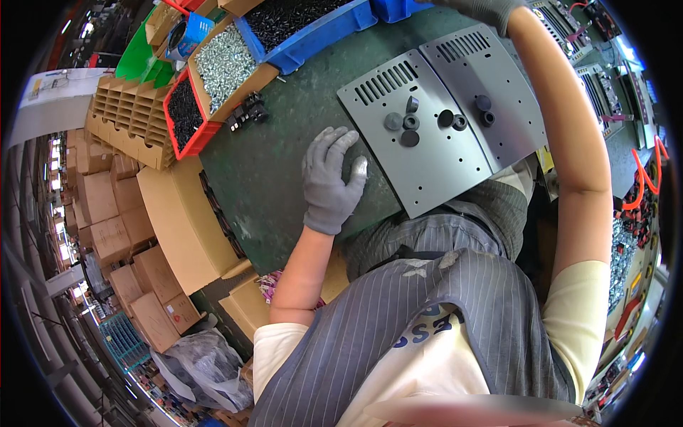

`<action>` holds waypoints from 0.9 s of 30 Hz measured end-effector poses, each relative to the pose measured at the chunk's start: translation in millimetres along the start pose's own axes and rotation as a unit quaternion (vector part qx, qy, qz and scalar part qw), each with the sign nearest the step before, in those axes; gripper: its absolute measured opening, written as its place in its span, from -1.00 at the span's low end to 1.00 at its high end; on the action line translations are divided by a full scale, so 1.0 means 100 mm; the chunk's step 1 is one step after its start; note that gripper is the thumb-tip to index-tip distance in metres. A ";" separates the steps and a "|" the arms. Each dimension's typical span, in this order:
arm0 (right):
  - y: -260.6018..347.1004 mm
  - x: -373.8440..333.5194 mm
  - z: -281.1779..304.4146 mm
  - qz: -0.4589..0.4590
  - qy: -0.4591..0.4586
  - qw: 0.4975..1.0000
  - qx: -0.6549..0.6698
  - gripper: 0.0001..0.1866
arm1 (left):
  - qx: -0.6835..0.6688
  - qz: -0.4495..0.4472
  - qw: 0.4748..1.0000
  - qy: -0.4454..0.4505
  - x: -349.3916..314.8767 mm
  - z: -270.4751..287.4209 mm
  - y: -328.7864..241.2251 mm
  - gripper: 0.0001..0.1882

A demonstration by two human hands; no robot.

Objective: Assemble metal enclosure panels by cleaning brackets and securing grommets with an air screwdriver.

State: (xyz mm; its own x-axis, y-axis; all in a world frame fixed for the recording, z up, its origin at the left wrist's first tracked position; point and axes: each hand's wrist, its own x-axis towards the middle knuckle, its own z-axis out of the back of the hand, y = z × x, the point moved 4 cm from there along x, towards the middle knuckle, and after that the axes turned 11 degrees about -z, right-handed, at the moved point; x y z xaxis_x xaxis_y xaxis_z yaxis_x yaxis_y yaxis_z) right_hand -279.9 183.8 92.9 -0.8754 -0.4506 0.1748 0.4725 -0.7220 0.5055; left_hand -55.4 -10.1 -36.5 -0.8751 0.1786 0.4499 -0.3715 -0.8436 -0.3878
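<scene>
My left hand (pixel 332 178), in a grey glove, rests on the dark green tabletop (pixel 256 178) with nothing in it. Its fingers are loosely bent and the thumb stands apart. Beside it lie two grey sheet-metal panels (pixel 434 160), edge to edge, with vent slots and small holes. Several round black rubber-like caps (pixel 410 122) are scattered over them, some showing a hollow centre. My right hand (pixel 491 10), gloved too, reaches past the panels' far side towards a blue bin (pixel 395 8). The picture's upper edge cuts off its fingers, so what it holds is hidden.
At the back left stand a blue bin of black screws (pixel 313 43), a cardboard box of silver screws (pixel 226 64) and a red bin of black screws (pixel 183 117). Small black parts (pixel 249 112) lie nearby. Cardboard dividers (pixel 131 114) and stacked cartons (pixel 107 206) are further left.
</scene>
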 end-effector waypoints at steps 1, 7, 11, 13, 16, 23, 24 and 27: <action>-0.02 -0.01 0.02 0.053 -0.072 0.994 -0.057 -0.39 | -0.009 -0.013 1.000 -0.005 0.03 0.00 -0.02 -0.61; 0.11 -0.55 -0.84 0.214 0.204 0.952 0.081 -0.83 | 0.021 -0.048 0.999 0.006 0.10 0.08 -0.19 -0.65; -0.10 -0.72 -1.08 0.076 0.275 0.953 0.106 -0.83 | 0.052 -0.089 0.993 0.060 0.38 -0.05 -0.48 -0.65; -0.12 -0.72 -1.07 0.023 0.227 0.968 0.106 -0.84 | 0.062 -0.086 0.992 0.065 0.45 -0.17 -0.50 -0.67; -0.19 -0.72 -0.99 0.010 0.087 0.995 -0.042 -0.80 | 0.089 -0.091 0.990 0.064 0.48 -0.26 -0.48 -0.71; -0.12 -1.19 -0.77 0.112 0.152 0.981 -0.039 -0.79 | -0.059 0.032 0.991 0.115 0.38 -0.21 -0.35 -0.79; -0.15 -1.21 -0.79 0.100 0.142 0.983 -0.050 -0.78 | -0.048 0.056 0.994 0.079 0.41 -0.20 -0.33 -0.78; -0.35 -1.15 -0.81 0.020 0.086 0.996 -0.009 -0.77 | -0.006 0.042 0.999 0.022 0.49 -0.12 -0.27 -0.74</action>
State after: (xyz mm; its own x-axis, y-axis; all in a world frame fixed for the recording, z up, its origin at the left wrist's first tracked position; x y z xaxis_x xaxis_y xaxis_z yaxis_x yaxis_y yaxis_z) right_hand -187.9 218.3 -13.3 -0.8265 -0.5610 0.0472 0.5097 -0.7101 0.4857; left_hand -91.5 27.9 -13.9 -0.9161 0.1293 0.3794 -0.2991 -0.8507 -0.4324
